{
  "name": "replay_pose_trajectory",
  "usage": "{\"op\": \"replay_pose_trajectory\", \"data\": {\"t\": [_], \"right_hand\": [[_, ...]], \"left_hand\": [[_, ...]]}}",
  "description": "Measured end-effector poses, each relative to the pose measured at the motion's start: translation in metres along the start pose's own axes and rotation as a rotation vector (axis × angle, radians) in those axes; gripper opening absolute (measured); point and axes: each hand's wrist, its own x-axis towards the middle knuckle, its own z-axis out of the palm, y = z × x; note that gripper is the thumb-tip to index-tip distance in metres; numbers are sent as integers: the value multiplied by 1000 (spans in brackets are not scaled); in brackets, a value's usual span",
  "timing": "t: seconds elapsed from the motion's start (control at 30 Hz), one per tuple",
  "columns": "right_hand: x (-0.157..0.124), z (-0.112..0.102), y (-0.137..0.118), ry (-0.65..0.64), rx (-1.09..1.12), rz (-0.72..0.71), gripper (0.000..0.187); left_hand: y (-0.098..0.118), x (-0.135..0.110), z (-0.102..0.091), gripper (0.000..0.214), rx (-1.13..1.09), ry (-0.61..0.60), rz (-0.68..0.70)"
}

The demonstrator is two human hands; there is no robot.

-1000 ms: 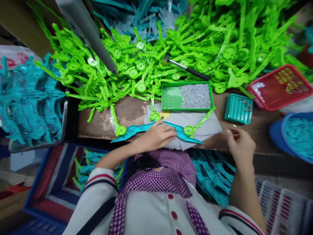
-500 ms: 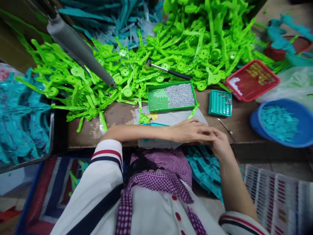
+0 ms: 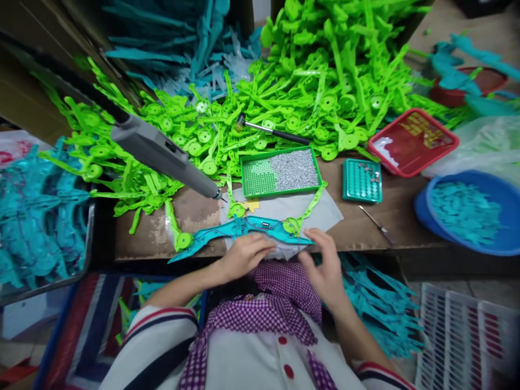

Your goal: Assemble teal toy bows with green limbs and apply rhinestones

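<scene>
A long teal bow-shaped plastic piece (image 3: pixel 227 230) lies across a white sheet (image 3: pixel 323 208) at the near edge of the brown table (image 3: pixel 203 200), with green discs on straps fixed along it. My left hand (image 3: pixel 244 255) rests on its middle, fingers curled down and holding it. My right hand (image 3: pixel 325 262) is at the piece's right end, fingers stretched out with the tips touching it. Nothing else is in either hand.
A green tray of small silver bits (image 3: pixel 280 173) and a small teal grid tray (image 3: pixel 361 180) sit behind the piece, tweezers (image 3: pixel 376 222) beside them. A grey tool (image 3: pixel 166 157) points down at the left. Green strap pile (image 3: pixel 317 81), hammer (image 3: pixel 272 131), red basket (image 3: pixel 412 141), blue bowl (image 3: pixel 467 216).
My left hand reached right to meet the right hand, then came back to the middle of the teal piece. My right hand moved left from beside the tweezers to the piece's right end.
</scene>
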Motion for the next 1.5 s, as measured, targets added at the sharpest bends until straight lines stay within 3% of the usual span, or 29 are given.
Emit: {"op": "replay_pose_trajectory", "data": {"t": [0.1,0.2,0.3,0.4,0.5,0.57,0.63,0.73,0.77,0.87,0.97,1.03,1.13,1.2,1.3,1.4,1.5], "right_hand": [[-4,21,-18,-285,-58,-200,32],[-3,36,-21,-418,39,-152,26],[-3,42,-17,-404,214,-43,26],[-3,44,-13,-237,369,112,23],[0,45,-10,-82,416,228,25],[6,41,-7,-34,356,209,24],[13,31,-3,36,253,131,19],[25,12,-1,143,125,9,14],[28,5,-1,113,103,-30,18],[38,-11,-3,-153,96,-116,16],[42,-17,0,-255,120,-88,8],[41,-16,7,-202,126,-29,6],[35,-8,20,-84,104,42,10],[32,-2,26,-5,109,69,14],[33,3,27,47,75,16,19],[38,1,22,-23,-19,-105,12],[43,-4,17,-101,-24,-131,14]], "left_hand": [[5,-29,0,16,-42,66,-103],[7,-47,0,15,-270,84,-390],[6,-51,5,33,-698,158,-721],[6,-37,16,49,-1016,263,-841],[4,-9,26,41,-995,327,-771],[2,12,27,38,-952,319,-693],[0,31,20,38,-941,214,-643],[-5,54,2,45,-873,-64,-599],[-6,60,-4,50,-827,-167,-577],[-9,75,-16,56,-658,-459,-489],[-13,85,-15,49,-541,-605,-393],[-18,87,-11,37,-473,-577,-328],[-23,87,-4,15,-319,-434,-229],[-25,86,-1,11,-222,-380,-190],[-25,88,0,15,-127,-401,-187],[-25,92,1,33,-148,-469,-192],[-26,94,0,49,-267,-479,-191]]}}
